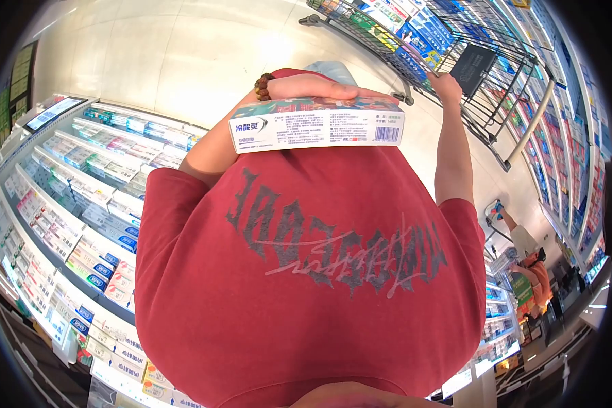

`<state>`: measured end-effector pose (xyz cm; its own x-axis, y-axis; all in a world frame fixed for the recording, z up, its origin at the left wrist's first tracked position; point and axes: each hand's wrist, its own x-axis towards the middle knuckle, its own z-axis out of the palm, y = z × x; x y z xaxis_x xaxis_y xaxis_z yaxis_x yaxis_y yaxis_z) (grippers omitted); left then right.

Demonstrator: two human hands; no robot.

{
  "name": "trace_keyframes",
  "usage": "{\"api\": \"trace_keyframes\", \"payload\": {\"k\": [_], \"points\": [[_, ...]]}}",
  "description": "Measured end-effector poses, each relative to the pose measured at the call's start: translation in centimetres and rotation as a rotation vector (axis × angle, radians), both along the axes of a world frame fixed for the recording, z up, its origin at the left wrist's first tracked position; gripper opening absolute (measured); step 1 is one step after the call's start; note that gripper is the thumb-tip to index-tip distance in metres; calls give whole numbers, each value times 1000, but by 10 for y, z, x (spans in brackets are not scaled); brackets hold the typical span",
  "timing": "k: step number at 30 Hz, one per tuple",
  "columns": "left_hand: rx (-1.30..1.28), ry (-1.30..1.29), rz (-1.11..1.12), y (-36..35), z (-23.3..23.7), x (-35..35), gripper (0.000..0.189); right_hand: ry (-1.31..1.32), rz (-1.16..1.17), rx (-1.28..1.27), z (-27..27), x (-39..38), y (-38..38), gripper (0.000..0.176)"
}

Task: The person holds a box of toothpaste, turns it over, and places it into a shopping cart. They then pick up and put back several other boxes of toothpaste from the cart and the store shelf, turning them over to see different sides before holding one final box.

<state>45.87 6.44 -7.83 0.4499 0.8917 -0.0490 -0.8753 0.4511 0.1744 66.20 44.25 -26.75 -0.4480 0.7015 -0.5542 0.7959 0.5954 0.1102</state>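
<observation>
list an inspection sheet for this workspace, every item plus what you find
Surface: pale floor, no table seen
Job's things: one white-sided box, printed side up, against the red shirt; wire cart
Clutter: several boxes and a black panel in the cart
Grippers: bare hands; left hand holds the box, beads at its wrist; right hand grips the cart's edge
Cables: nothing seen
Surroundings: stocked shelves at left, with a screen; more shelving at right; another person farther off
</observation>
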Motion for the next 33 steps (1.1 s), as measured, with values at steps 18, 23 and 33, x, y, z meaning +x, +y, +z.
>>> {"api": "trace_keyframes", "payload": {"k": [18,23,33], "points": [[-9,-7,32,18,31,-10,71,87,44,2,-17,12,11,58],[-203,36,127,28,30,-16,66,110,72,-56,-14,18,8,61],[-572,790,403,106,-28,-96,43,590,177,-70,7,16,-5,50]]}}
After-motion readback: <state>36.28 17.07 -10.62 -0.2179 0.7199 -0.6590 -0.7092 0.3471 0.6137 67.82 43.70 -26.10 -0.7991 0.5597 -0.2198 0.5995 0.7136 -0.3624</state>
